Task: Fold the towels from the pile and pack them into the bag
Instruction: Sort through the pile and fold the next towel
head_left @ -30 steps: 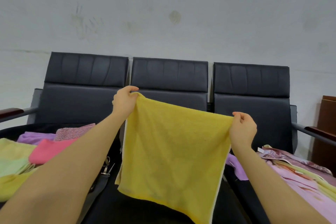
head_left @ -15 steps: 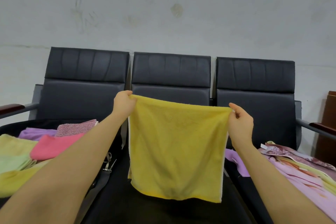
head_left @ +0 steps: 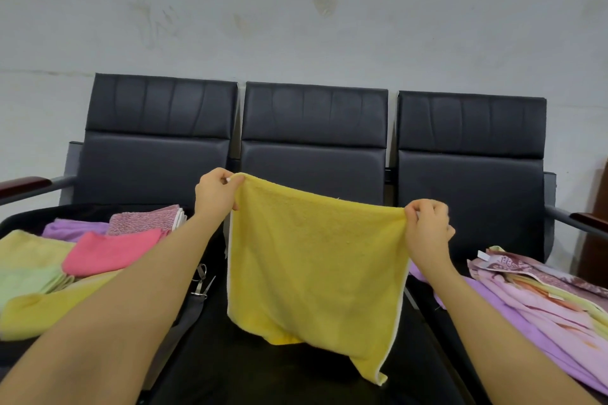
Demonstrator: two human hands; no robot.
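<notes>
Head view: left hand (head_left: pixel 215 194) and right hand (head_left: pixel 427 223) pinch yellow towel (head_left: pixel 316 266) — hiding middle seat (head_left: pixel 296 368).

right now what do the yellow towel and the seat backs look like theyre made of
Yellow towel: soft terry or microfibre by its nubbly matte pile and limp drape, with a pale stitched edge. Seat backs: black leather or leatherette, I can't tell which, smooth with a faint sheen and stitched panels.

No text, label or number is legible on anything here.
</notes>
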